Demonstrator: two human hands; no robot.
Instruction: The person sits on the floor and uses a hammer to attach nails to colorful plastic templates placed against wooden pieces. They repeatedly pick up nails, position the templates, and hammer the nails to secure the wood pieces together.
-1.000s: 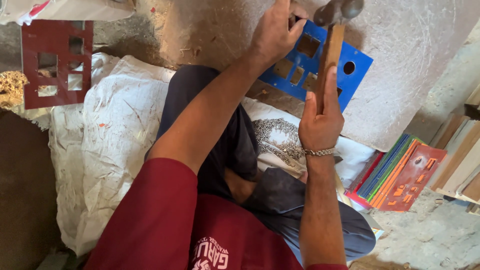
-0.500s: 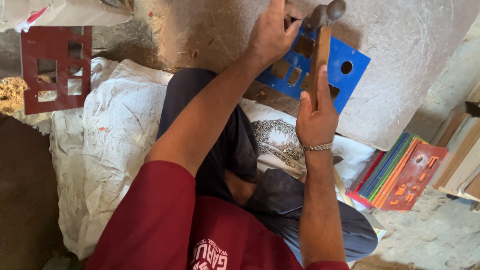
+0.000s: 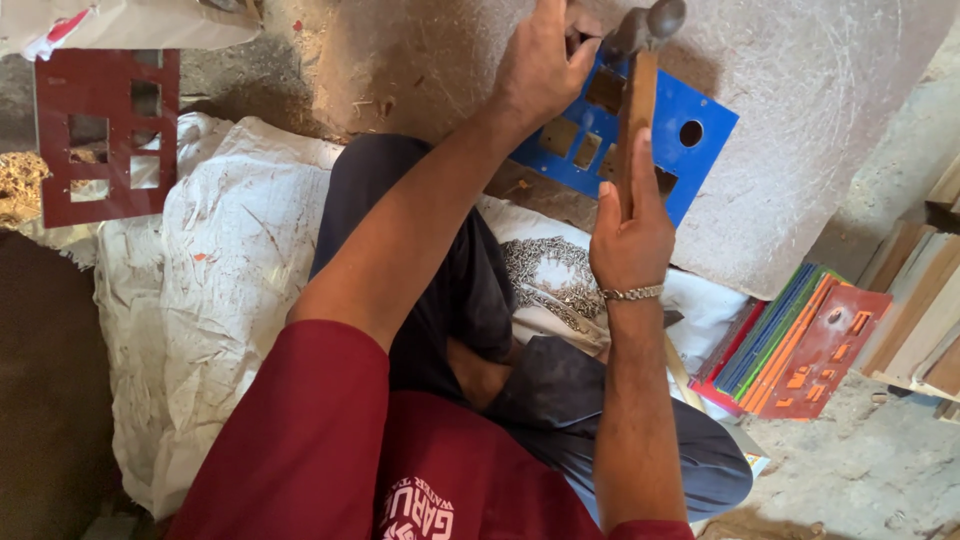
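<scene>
My right hand (image 3: pixel 630 232) grips the wooden handle of a hammer (image 3: pixel 640 90), whose metal head is raised near the top edge of the view. Under the hammer, a blue plate (image 3: pixel 700 110) with several rectangular cut-outs and one round hole lies on a large grey stone block (image 3: pixel 820 120). My left hand (image 3: pixel 543 62) rests on the blue plate's upper left part, fingers curled right beside the hammer head; what they pinch is hidden.
A dark red plate with cut-outs (image 3: pixel 105 135) lies at the upper left. White sacking (image 3: pixel 210 300) covers the floor. A pile of small metal pieces (image 3: pixel 555 280) sits by my knee. Stacked coloured plates (image 3: pixel 800 345) stand at the right.
The hammer head has swung slightly left and down toward my left hand's fingers, then come back up a little. My left hand stays on the blue plate.
</scene>
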